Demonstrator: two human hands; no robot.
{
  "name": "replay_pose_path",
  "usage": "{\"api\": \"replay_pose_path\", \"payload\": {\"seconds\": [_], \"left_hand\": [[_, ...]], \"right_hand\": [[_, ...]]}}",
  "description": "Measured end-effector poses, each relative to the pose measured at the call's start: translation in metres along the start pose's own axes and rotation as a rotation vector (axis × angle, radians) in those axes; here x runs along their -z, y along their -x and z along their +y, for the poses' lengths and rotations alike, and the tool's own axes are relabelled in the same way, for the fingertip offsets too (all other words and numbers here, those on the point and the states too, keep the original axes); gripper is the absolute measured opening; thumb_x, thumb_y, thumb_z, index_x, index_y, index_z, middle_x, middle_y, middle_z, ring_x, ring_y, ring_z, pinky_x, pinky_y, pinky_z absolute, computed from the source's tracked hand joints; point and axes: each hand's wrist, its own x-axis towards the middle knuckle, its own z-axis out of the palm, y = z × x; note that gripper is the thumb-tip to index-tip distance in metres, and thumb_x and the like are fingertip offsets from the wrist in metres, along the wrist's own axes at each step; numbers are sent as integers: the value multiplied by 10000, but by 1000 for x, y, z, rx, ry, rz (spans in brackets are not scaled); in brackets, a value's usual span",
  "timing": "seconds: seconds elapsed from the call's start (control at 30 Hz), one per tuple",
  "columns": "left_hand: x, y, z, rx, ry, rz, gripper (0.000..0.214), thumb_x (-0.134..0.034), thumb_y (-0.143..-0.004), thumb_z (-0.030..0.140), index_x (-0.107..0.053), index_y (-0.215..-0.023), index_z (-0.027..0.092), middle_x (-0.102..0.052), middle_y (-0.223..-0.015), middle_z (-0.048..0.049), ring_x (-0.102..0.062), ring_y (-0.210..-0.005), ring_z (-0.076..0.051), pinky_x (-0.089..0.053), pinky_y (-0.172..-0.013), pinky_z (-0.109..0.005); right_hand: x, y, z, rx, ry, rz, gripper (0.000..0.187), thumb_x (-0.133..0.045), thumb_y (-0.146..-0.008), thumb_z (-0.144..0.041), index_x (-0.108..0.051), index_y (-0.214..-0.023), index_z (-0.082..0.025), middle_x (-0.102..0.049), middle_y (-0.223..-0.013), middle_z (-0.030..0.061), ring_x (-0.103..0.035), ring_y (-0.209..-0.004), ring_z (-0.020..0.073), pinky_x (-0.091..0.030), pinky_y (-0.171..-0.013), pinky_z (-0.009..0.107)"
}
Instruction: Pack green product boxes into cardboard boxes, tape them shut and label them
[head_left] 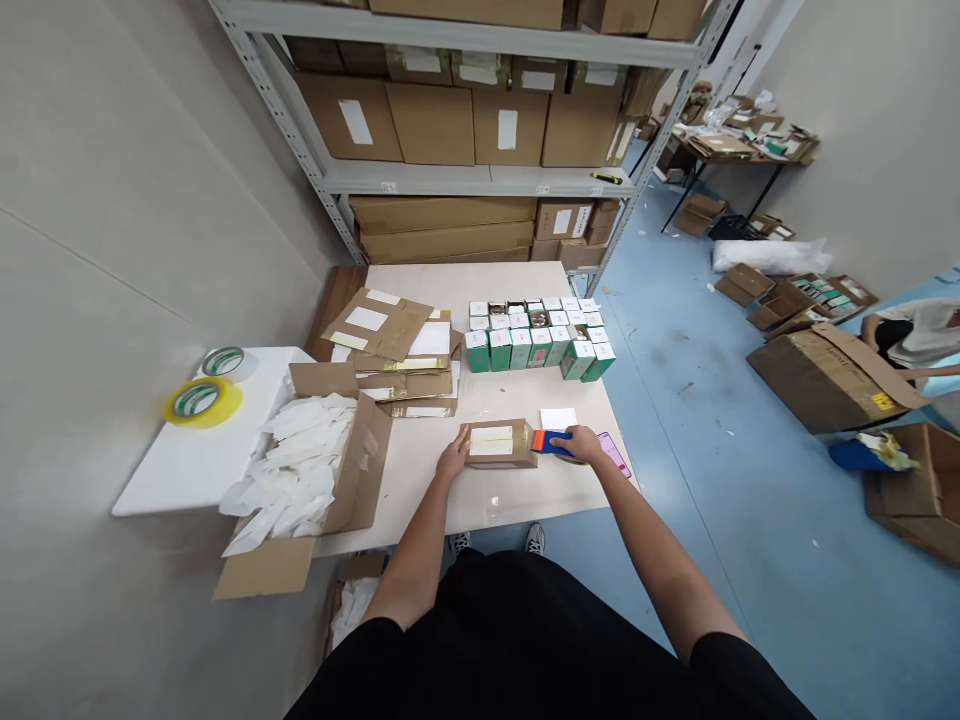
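A small closed cardboard box [517,450] with a pale label on top lies near the front of the table [420,495]. At its left end my left hand [453,456] grips the box, fingers against the side and edge. My right hand [580,444] is closed round a blue and orange tape dispenser [551,442]. The dispenser's orange end meets the box's right end. Just behind the dispenser lies a small white card or pad [558,418]. A phone with a pink screen [615,455] is beside my right wrist.
Rows of green and white small boxes [540,340] stand at the back right. Flattened cardboard [382,325] is stacked left of them. An open carton of white paper [360,465] and tape rolls [202,402] are at left. Shelving [480,180] rises behind; a person [922,335] is far right.
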Motion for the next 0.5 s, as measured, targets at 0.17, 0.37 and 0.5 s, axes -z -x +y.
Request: {"api": "replay_pose_path", "payload": {"seconds": [0.17,0.37,0.5], "left_hand": [[39,-8,-15,29,95,-17,563,-450,-1017,380,-457,-1555,213,-529,-1548,-86,-486,-1437,-261,-383,-1166,-356],[70,-10,-4,-57,236,141,570,-372,-1050,513,-513,-1511,209,-472,-1594,-70,-415,-1488,-217,-334,-1198,-315],[75,-5,-5,-55,359,108,683,-433,-1013,614,-417,-1575,226,-481,-1583,-98,-442,-1473,-249,-374,-1174,-344]], "right_hand": [[0,5,-76,58,26,52,486,-598,-902,-655,-758,-933,-198,-772,-957,98,-708,-915,237,-406,-659,259],[-3,0,-180,132,113,23,525,-598,-885,-699,-757,-941,-202,-769,-1014,129,-709,-975,257,-450,-716,270],[-12,-2,-230,165,168,-4,586,-596,-869,-730,-763,-1008,-185,-760,-1082,157,-712,-1019,276,-487,-764,288]]}}
